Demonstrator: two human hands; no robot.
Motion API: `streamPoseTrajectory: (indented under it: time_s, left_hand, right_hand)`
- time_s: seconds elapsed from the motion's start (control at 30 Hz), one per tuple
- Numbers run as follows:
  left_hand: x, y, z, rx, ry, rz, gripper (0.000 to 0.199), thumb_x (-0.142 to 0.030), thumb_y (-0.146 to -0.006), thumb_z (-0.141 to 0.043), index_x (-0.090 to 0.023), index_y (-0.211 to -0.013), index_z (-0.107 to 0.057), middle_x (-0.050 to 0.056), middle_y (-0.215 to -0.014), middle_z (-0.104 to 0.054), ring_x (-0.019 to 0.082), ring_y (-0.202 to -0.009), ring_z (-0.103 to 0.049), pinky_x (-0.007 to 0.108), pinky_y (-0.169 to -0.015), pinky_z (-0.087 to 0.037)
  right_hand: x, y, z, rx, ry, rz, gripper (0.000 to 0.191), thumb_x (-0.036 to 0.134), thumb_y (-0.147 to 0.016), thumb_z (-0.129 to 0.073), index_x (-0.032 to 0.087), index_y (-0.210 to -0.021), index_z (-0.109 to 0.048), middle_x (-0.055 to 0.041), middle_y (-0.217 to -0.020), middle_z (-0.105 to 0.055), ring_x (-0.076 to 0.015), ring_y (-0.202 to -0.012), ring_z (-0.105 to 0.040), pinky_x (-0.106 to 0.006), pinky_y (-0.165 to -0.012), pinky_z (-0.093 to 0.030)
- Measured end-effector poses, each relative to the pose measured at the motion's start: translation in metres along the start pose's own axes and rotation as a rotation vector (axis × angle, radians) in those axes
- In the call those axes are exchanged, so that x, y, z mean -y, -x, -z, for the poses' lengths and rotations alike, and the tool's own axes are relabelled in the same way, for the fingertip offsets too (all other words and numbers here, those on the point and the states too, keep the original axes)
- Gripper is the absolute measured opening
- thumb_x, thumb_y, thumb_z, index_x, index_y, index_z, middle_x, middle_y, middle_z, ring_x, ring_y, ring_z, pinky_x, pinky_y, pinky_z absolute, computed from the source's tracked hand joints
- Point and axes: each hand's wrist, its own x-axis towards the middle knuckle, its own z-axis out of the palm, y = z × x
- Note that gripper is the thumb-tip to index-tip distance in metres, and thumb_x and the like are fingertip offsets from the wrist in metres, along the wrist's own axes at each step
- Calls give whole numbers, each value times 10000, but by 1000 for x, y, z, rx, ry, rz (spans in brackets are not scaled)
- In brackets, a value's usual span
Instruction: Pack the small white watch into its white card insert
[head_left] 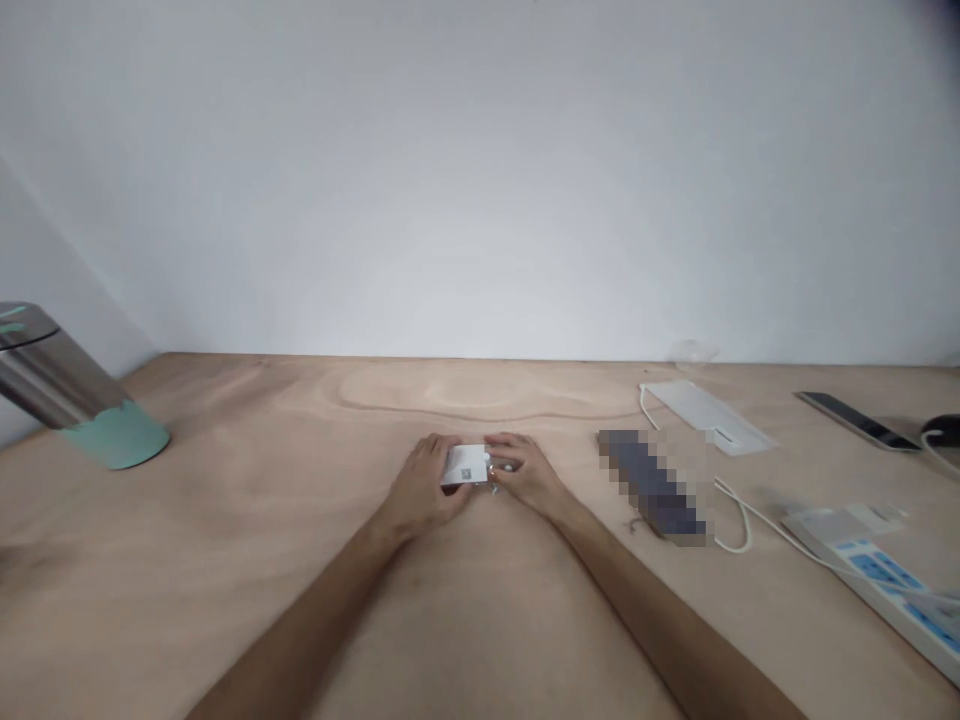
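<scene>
Gripping the left side of a small, flat white box with a printed square code point(463, 460), the left hand point(420, 490) is bracing it low over the pale wooden worktop point(480, 620). Fingers of the right hand point(529, 478) are curling by its right edge, around small shiny white bits point(493, 474); whether they are gripping anything, I cannot tell. Those bits are probably risking a slip onto the wood, since the fingertips are leaving little room and covering much of them. Too hard a squeeze could be denting the box, if it is thin card. Off to the right, a dark oblong thing, pixelated out point(649, 490), is sitting nearest, with a looping white cable point(747, 520) possibly snagging a sleeve or wrist reaching that way. Farther out are lying a translucent white flat sleeve point(705, 412), a dark-screened phone point(859, 420) and a white-and-blue power strip point(881, 570). A steel-and-mint cylindrical flask point(97, 410) is standing well apart, left.
</scene>
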Motion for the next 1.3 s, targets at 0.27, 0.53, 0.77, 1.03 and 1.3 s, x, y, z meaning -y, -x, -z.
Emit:
streamPoseTrajectory:
  time_s: [0.27, 0.53, 0.77, 1.03, 1.3]
  left_hand:
    - [3, -2, -1, 22, -48, -26, 374, -322, -774, -611, -196, -1112, -516, 91, -1055, -566, 255, -1006, -514, 406, -892, -425]
    - [12, -2, 2, -44, -39, 87, 320, -337, -748, -627, -197, -1027, -558, 79, -988, -560, 253, -964, -517, 392, -850, -438]
    - [11, -1, 2, -36, -53, 69, 303, -309, -754, -611, -207, -1028, -534, 74, -1004, -553, 258, -982, -507, 407, -868, -436]
    - [15, -1, 5, 1, -103, 58, 305, -284, -741, -607, -199, -1027, -541, 67, -1005, -562, 249, -976, -513, 400, -880, -435]
    - [18, -3, 16, 49, -139, 34, 288, -264, -727, -589, -204, -1005, -543, 60, -990, -571, 245, -952, -519, 401, -864, -430]
  right_hand:
    - [11, 1, 8, 25, -157, -34, 173, 203, -714, -675, 230, -878, -726, -54, -1030, -682, -199, -982, -603, -335, -841, -486]
    - [19, 2, 15, 9, -206, -40, 108, 259, -753, -665, 203, -843, -685, -36, -952, -691, -179, -908, -615, -319, -854, -453]
    - [19, 2, 16, 27, -211, 14, 210, 291, -771, -676, 258, -977, -688, -23, -1035, -689, -199, -987, -605, -351, -915, -418]
    - [17, 1, 14, 15, -198, 24, 113, 254, -747, -699, 234, -858, -687, -26, -972, -698, -188, -923, -623, -327, -856, -451]
    - [12, 1, 12, -17, -97, 111, 129, 198, -735, -697, 216, -859, -665, -35, -945, -676, -183, -911, -603, -333, -854, -449]
